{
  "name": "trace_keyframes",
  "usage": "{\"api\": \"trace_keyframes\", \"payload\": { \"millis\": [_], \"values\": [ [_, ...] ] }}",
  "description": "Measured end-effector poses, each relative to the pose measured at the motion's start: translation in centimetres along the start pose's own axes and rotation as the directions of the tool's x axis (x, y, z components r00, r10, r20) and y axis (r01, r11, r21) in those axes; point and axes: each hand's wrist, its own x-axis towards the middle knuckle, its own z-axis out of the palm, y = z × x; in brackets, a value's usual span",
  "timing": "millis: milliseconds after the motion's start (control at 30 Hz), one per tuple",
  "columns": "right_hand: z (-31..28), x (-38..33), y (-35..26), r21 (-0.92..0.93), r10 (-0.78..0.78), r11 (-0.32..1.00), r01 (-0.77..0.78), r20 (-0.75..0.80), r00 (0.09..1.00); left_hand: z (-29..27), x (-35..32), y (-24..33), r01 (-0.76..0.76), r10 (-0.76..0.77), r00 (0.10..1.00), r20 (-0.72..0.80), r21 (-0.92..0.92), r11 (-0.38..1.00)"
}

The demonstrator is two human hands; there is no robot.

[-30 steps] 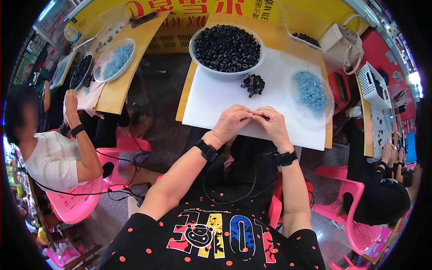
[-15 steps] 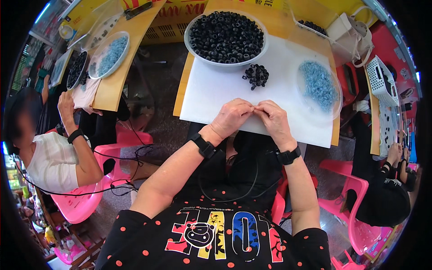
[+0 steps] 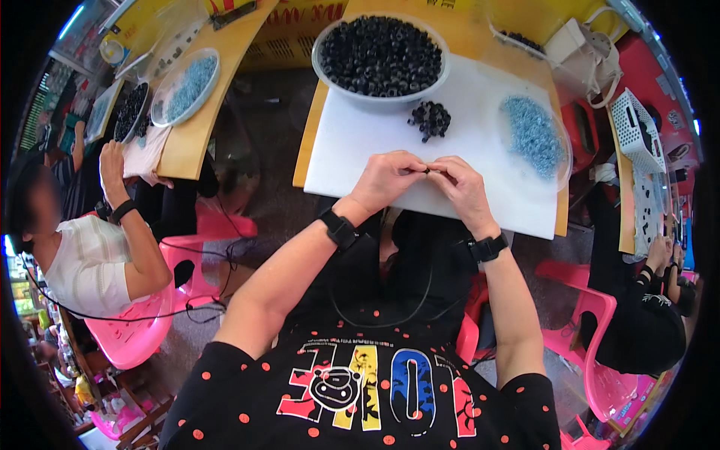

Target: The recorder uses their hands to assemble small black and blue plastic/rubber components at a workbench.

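Note:
Over the near part of a white sheet [image 3: 349,161], my left hand [image 3: 389,178] and my right hand [image 3: 459,186] meet fingertip to fingertip. Both are closed in a pinch. A small black ring-like piece [image 3: 427,171] shows between the fingertips; its details are too small to make out. Just beyond the hands lies a loose heap of black pieces [image 3: 430,121]. Behind it a round white tub [image 3: 444,69] is filled with many more of these black pieces. To the right, small light-blue pieces [image 3: 534,136] are spread in a shallow clear tray [image 3: 568,161].
At the left, a co-worker [image 3: 94,259] sits on a pink chair [image 3: 139,337] by another table [image 3: 184,161] with similar trays. A white basket [image 3: 637,133] stands on a table at the right, near another person's hands [image 3: 658,253]. A pale bag [image 3: 585,60] rests at the back right.
My hands stay together at nearly the same spot, with the fingers slightly shifted. A black piece now shows between the fingertips. The whole view has tilted a little.

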Motion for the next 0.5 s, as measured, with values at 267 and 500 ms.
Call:
{"api": "trace_keyframes", "payload": {
  "millis": [267, 500],
  "values": [
    [-0.7, -1.2, -5.4, 0.063, -0.028, 0.998, 0.031, -0.051, 0.998, -1.1, -0.3, 4.1, 0.458, -0.505, 0.833, 0.224, -0.792, 0.404],
    [-2.0, -1.8, -7.3, 0.072, 0.104, 0.993, -0.098, -0.079, 0.991, 0.4, -1.2, 4.8, 0.456, -0.471, 0.86, 0.194, -0.707, 0.541]
  ]
}}
